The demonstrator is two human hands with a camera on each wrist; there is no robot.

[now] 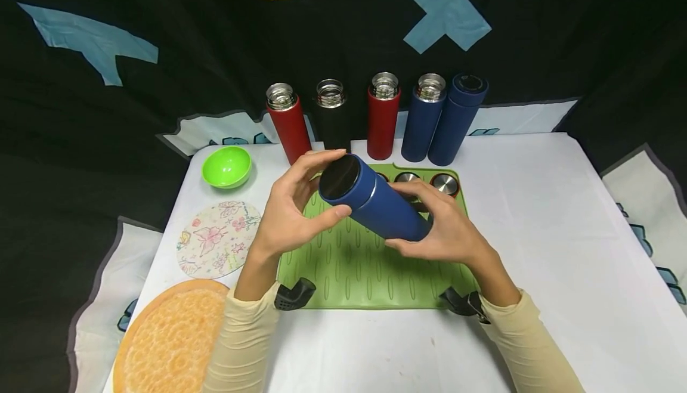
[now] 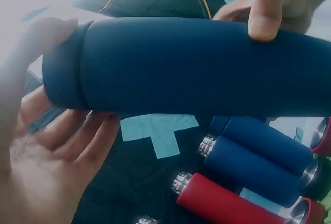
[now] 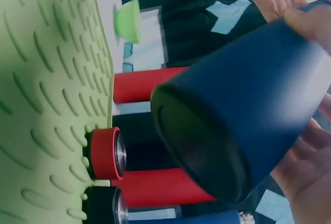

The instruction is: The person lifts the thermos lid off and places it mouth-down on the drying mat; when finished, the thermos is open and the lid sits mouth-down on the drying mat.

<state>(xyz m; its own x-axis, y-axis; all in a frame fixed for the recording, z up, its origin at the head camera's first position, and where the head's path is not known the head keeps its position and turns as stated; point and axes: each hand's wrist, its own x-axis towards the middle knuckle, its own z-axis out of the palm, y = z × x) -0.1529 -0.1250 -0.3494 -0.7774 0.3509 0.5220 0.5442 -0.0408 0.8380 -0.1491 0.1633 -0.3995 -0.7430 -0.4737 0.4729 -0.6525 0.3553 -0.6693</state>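
Observation:
A blue vacuum flask [image 1: 389,211] is held tilted above the green mat [image 1: 343,274], its dark-topped lid [image 1: 340,177] pointing to the upper left. Round the lid end my left hand [image 1: 292,205] has its thumb on one side and fingers on the other. My right hand [image 1: 448,226] grips the flask's lower body. In the left wrist view a thin seam separates the lid from the flask body [image 2: 170,63]. The dark round base [image 3: 201,146] faces the right wrist camera. Loose lids [image 1: 445,184] rest along the mat's far edge.
Behind the mat stand two lidless red flasks [image 1: 383,121] [image 1: 290,130], a lidless black flask [image 1: 334,121], a lidless blue flask [image 1: 421,127] and a lidded blue flask [image 1: 456,121]. At left are a green bowl [image 1: 226,167], a patterned round mat [image 1: 214,241] and an orange disc [image 1: 177,339].

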